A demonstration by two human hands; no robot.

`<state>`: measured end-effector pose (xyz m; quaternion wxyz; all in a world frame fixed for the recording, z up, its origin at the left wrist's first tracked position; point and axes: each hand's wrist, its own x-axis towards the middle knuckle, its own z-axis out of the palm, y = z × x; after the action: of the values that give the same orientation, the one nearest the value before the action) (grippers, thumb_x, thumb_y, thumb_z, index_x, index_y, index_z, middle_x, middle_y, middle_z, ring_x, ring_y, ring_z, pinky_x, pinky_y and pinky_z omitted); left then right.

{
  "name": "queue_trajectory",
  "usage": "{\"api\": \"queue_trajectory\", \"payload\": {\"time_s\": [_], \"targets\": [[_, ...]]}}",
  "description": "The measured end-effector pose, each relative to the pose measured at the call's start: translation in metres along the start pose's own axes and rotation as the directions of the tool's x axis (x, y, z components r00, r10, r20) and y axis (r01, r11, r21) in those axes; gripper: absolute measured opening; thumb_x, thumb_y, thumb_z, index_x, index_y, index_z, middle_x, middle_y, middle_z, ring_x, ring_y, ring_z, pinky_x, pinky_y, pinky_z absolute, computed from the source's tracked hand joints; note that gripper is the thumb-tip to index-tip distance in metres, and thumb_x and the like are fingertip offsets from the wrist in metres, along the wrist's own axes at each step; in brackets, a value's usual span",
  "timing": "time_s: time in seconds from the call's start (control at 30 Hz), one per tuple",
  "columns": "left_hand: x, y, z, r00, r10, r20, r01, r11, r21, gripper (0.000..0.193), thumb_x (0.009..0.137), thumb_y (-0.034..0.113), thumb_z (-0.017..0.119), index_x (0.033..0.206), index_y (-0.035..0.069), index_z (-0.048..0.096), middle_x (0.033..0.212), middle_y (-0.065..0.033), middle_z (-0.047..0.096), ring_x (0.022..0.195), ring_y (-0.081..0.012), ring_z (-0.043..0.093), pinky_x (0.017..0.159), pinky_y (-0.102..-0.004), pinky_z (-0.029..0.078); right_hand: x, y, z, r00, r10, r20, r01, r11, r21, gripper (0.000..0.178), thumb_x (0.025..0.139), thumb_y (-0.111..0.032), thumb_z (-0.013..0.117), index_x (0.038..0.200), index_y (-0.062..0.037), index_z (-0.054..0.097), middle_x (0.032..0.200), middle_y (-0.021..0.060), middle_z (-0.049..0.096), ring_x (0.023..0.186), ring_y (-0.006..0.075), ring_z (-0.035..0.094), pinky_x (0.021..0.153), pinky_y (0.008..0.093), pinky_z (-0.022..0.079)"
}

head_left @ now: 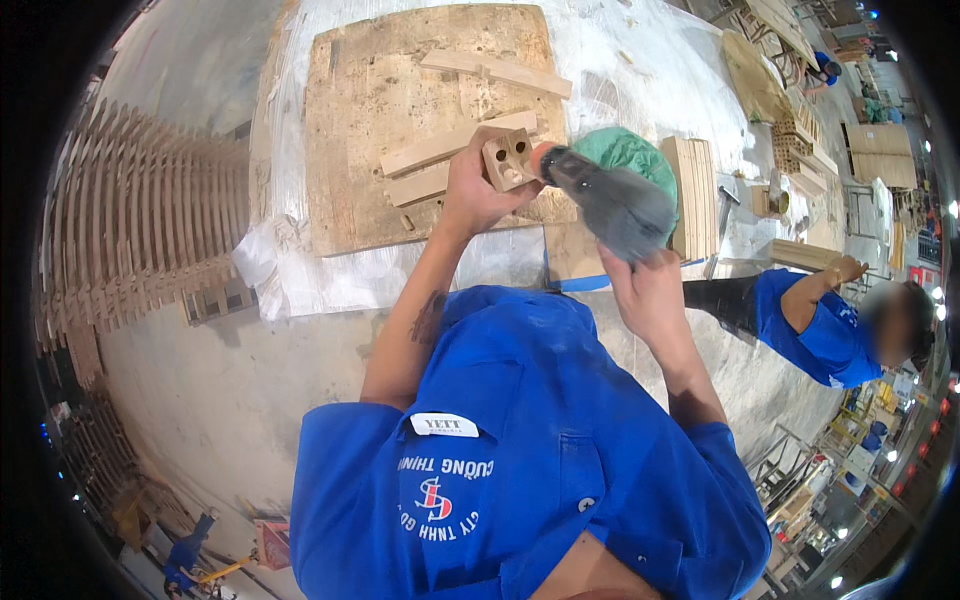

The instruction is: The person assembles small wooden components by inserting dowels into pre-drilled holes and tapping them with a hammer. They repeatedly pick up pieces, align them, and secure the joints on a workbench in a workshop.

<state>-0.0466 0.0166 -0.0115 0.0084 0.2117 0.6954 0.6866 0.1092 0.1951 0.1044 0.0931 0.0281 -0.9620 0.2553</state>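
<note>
Grey concrete floor all around, with a white-streaked bench standing on it. Front and centre there's a pale, squarish wooden block with round holes, held up over the near half of a worn tan wooden board on the bench. Left hand has its fingers wrapped snugly round that block. Right hand is gripping a dark power drill, bit blurry, with its orange-red tip right by the block's right side; can't tell if they touch. Behind the block, some pale flat wooden strips lie on the board. Further right: a crumpled green plastic bag partly behind the drill, a stack of light wooden slats, then a dark-headed hammer. Way off left, rows of curved brown wooden pieces; off right, a co-worker in a blue shirt.
</note>
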Motion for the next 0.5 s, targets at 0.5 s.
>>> {"api": "queue_trajectory", "payload": {"time_s": [0.5], "targets": [[0.005,0.002,-0.004,0.995,-0.085,0.057,0.089,0.993,-0.072,0.059,0.070,0.021,0.093,0.114,0.000,0.060,0.099,-0.0065,0.071,0.091,-0.0136,0.066,0.085,-0.0326,0.054,-0.020,-0.003,-0.007,0.906,0.181,0.382,-0.244,0.962,0.124,0.042,0.101,-0.022,0.063,0.136,-0.0003,0.054,0.126,0.0130,0.064,0.113,0.0241,0.061,0.097,0.0366,0.048]]}}
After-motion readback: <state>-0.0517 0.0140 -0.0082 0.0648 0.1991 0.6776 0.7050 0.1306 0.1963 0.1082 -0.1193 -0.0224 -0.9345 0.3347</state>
